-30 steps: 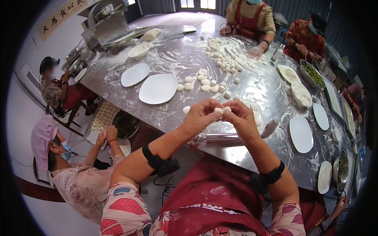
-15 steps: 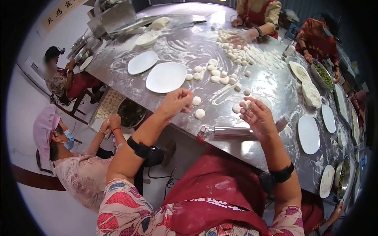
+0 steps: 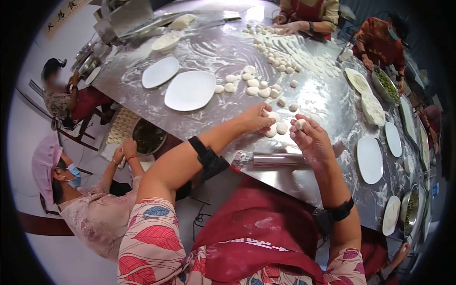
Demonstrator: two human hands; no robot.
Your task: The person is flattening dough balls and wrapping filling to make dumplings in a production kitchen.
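Note:
My left hand (image 3: 258, 118) reaches across the steel table, its thumb and fingers curled around the edge of a pale, floured dough disc (image 3: 274, 116). Two more dough discs (image 3: 281, 128) lie against or just beside those fingers. In my right hand (image 3: 311, 137), raised above the table, a small dough ball (image 3: 300, 124) is pinched between thumb and fingertips. Under the right hand, near the table's front edge, lies a shiny metal rolling pin (image 3: 278, 159); its right end is partly hidden by that hand. Several dough pieces (image 3: 252, 83) are scattered beyond both hands.
White plates (image 3: 190, 91) stand at left, others (image 3: 370, 160) at right. Loose flour dusts the steel table (image 3: 209, 61). A seated co-worker (image 3: 90, 209) is close at my left; other people work at the far side. A bowl of green filling (image 3: 387, 85) sits at far right.
My left hand has moved right, from beside two separate discs to the discs near my right hand. The right hand still holds its dough ball. The whole view has shifted slightly.

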